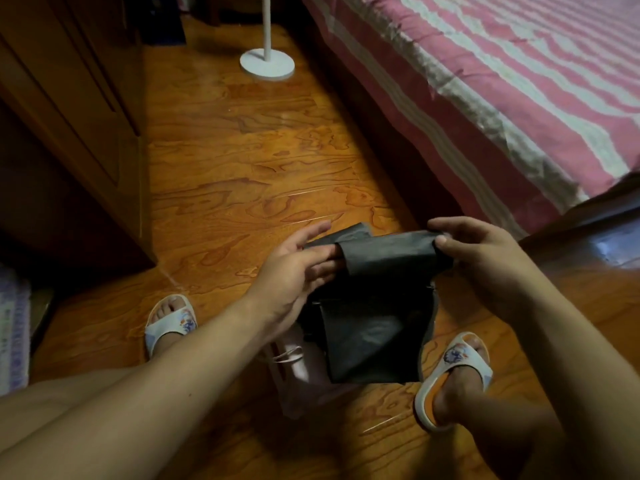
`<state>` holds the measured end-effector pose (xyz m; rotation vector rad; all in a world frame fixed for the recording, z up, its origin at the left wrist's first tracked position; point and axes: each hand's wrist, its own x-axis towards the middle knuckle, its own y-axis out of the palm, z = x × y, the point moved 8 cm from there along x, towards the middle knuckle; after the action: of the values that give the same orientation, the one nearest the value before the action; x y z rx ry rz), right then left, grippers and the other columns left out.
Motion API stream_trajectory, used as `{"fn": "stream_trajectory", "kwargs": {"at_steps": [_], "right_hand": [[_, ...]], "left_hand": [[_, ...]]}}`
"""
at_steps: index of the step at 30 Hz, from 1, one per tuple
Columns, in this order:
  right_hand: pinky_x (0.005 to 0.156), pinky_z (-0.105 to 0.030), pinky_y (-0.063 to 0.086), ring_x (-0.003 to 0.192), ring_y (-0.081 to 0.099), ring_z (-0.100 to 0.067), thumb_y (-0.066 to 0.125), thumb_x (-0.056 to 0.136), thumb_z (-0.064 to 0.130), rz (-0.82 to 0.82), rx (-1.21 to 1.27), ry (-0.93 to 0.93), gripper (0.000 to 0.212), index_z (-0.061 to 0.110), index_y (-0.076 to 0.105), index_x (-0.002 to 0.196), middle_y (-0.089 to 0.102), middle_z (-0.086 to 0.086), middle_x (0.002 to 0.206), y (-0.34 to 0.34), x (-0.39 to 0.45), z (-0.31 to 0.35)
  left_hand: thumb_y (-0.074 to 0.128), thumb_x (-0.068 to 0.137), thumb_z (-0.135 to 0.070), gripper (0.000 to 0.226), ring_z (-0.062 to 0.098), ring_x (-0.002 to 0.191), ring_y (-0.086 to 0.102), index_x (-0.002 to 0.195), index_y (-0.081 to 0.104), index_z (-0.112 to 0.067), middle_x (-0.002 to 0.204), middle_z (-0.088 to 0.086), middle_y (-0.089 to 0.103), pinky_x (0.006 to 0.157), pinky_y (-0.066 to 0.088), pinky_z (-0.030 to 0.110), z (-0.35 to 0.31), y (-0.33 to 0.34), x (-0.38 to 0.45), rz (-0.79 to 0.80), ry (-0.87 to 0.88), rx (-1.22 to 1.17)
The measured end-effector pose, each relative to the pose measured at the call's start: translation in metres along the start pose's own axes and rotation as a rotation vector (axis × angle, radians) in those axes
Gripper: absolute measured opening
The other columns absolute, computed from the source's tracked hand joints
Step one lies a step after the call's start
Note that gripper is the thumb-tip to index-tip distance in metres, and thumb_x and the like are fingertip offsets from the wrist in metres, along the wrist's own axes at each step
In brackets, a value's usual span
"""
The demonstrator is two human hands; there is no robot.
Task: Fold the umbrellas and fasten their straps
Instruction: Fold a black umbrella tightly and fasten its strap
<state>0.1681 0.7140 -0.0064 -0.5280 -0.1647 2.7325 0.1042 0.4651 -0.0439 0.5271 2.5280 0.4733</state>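
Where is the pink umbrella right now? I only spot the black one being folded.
In the head view, the pink umbrella lies low and centre, between the two sandalled feet, partly hidden under the black umbrella.

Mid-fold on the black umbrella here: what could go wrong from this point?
1. The right hand only pinches the edge of the black umbrella canopy; it could slip and the roll unwind.
2. The left hand has fingers inside the fold, so loose panels below may bunch unevenly.
3. No strap is visible; it may get wrapped inside.
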Motion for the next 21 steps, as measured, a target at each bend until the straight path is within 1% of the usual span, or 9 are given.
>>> {"fn": "stream_trajectory", "kwargs": {"at_steps": [4,6,8,12,14,15,17,19,21], "right_hand": [[0.066,-0.025,0.051,0.085,0.065,-0.014,0.068,0.093,0.012,-0.038,0.049,-0.075,0.020,0.025,0.078,0.105,0.070,-0.003,0.106,-0.010,0.000,0.013],[0.063,-0.022,0.051,0.082,0.067,-0.010,0.068,0.094,0.014,-0.028,0.078,-0.103,0.019,0.025,0.078,0.106,0.072,0.002,0.098,-0.009,-0.001,0.017],[0.060,-0.016,0.049,0.081,0.066,-0.005,0.067,0.095,0.015,-0.015,0.041,-0.142,0.020,0.026,0.078,0.108,0.071,0.005,0.097,-0.005,-0.002,0.021],[0.057,-0.012,0.046,0.071,0.062,0.007,0.069,0.095,0.018,-0.028,-0.127,-0.243,0.022,0.028,0.076,0.112,0.070,0.017,0.086,0.000,-0.003,0.034],[0.055,-0.010,0.046,0.067,0.061,0.009,0.070,0.094,0.019,-0.031,-0.159,-0.266,0.024,0.028,0.075,0.116,0.069,0.022,0.080,0.000,-0.004,0.039],[0.054,-0.010,0.045,0.066,0.061,0.009,0.070,0.094,0.020,-0.023,-0.165,-0.268,0.026,0.030,0.074,0.118,0.069,0.023,0.080,0.001,-0.004,0.040],[0.053,-0.009,0.044,0.067,0.062,0.007,0.068,0.095,0.025,0.015,-0.160,-0.248,0.031,0.033,0.070,0.125,0.069,0.019,0.091,0.004,-0.003,0.040],[0.051,-0.008,0.043,0.064,0.062,0.008,0.066,0.097,0.022,0.026,-0.150,-0.244,0.032,0.029,0.068,0.128,0.069,0.010,0.096,0.010,-0.003,0.042],[0.049,-0.007,0.042,0.061,0.062,0.007,0.067,0.097,0.015,-0.031,-0.146,-0.302,0.027,0.022,0.071,0.123,0.070,0.009,0.086,0.009,-0.004,0.050]], "left_hand": [[0.061,0.096,0.003,0.052,0.009,0.113,0.068,0.133,0.055,-0.033,0.118,-0.001,0.073,0.097,0.055,0.028,-0.023,0.007,-0.003,0.044,0.235,0.359],[0.069,0.093,-0.002,0.054,0.008,0.112,0.068,0.132,0.056,-0.038,0.109,-0.008,0.074,0.102,0.053,0.033,-0.024,0.007,-0.002,0.022,0.260,0.439],[0.074,0.090,-0.006,0.051,0.007,0.101,0.070,0.127,0.062,-0.039,0.097,-0.012,0.074,0.101,0.054,0.037,-0.028,0.003,-0.002,-0.066,0.295,0.488],[0.075,0.090,-0.007,0.031,0.008,0.089,0.070,0.109,0.071,-0.031,0.092,-0.002,0.072,0.090,0.059,0.033,-0.042,0.001,-0.007,-0.199,0.401,0.552],[0.075,0.090,-0.009,0.026,0.006,0.085,0.069,0.104,0.072,-0.031,0.088,-0.004,0.072,0.082,0.059,0.029,-0.048,0.003,-0.010,-0.208,0.463,0.637],[0.074,0.090,-0.010,0.026,0.004,0.083,0.068,0.104,0.072,-0.032,0.087,-0.008,0.071,0.077,0.057,0.025,-0.051,0.005,-0.011,-0.200,0.498,0.709],[0.074,0.091,-0.011,0.025,0.005,0.081,0.067,0.104,0.072,-0.032,0.085,-0.010,0.070,0.070,0.054,0.021,-0.054,0.009,-0.013,-0.180,0.542,0.806],[0.073,0.091,-0.010,0.021,0.010,0.079,0.069,0.102,0.072,-0.028,0.085,-0.005,0.071,0.072,0.058,0.028,-0.053,0.007,-0.013,-0.180,0.519,0.761],[0.070,0.093,-0.006,0.018,0.019,0.077,0.070,0.101,0.072,-0.022,0.083,0.006,0.071,0.077,0.058,0.035,-0.050,0.003,-0.011,-0.192,0.456,0.615]]}}
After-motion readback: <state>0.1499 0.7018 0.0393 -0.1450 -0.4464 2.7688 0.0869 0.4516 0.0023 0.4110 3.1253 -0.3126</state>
